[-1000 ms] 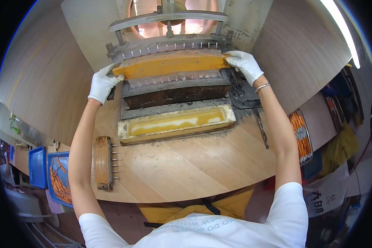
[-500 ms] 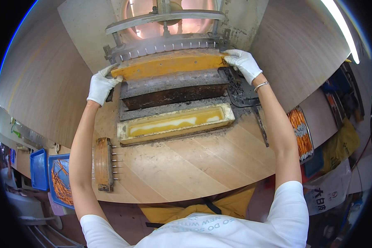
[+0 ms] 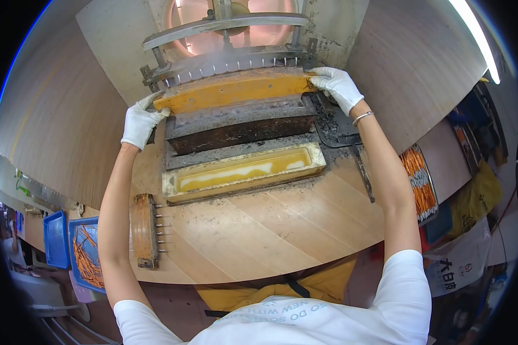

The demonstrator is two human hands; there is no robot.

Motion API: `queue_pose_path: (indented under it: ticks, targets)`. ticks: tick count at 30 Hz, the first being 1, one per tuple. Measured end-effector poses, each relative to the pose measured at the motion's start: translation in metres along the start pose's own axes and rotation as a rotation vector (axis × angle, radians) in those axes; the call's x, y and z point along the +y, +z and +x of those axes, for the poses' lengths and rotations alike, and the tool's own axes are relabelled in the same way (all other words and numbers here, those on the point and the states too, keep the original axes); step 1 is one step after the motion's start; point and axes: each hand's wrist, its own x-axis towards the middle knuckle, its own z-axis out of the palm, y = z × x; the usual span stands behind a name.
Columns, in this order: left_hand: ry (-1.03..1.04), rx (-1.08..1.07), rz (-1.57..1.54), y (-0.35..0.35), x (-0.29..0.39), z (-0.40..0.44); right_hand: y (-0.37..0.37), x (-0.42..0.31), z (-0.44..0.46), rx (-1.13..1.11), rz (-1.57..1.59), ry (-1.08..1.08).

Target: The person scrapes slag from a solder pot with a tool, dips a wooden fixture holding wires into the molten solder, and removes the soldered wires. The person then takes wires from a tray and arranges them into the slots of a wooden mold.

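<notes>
A long orange-yellow wooden bar (image 3: 236, 95) spans between my two gloved hands, above a dark sooty trough (image 3: 242, 131). My left hand (image 3: 139, 122) grips the bar's left end, and my right hand (image 3: 337, 88) grips its right end. Thin metal pins with pale tips (image 3: 238, 65) stick up in a row along the bar's far side. Whatever is under the bar is mostly hidden. In front of the dark trough lies a pale rectangular tray (image 3: 244, 174) holding yellow and whitish material.
A wooden block with metal pins (image 3: 145, 231) lies at the left. Blue trays (image 3: 55, 238) stand farther left, one with orange sticks (image 3: 86, 261). More orange sticks (image 3: 418, 184) are at the right. A metal frame (image 3: 227, 29) spans the back, and a dark metal rod (image 3: 364, 175) lies at the right.
The view has shifted slightly. Fewer pins show below the bar's near edge, where it sits close over the dark trough. Both hands keep their hold on the bar.
</notes>
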Motion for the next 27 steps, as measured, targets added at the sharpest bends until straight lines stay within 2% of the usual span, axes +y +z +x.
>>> queue_pose_path:
  ticks: [9, 24, 27]
  targets:
    - [-0.020, -0.012, -0.048, 0.002, -0.004, 0.001, 0.000, -0.001, -0.001, 0.002, 0.016, 0.009]
    - [0.027, -0.013, 0.058, 0.001, -0.008, 0.005, 0.001, -0.008, -0.002, 0.004, 0.022, 0.006]
    - [-0.061, -0.027, -0.048, 0.001, -0.008, 0.005, -0.001, 0.001, 0.002, 0.003, 0.039, -0.050]
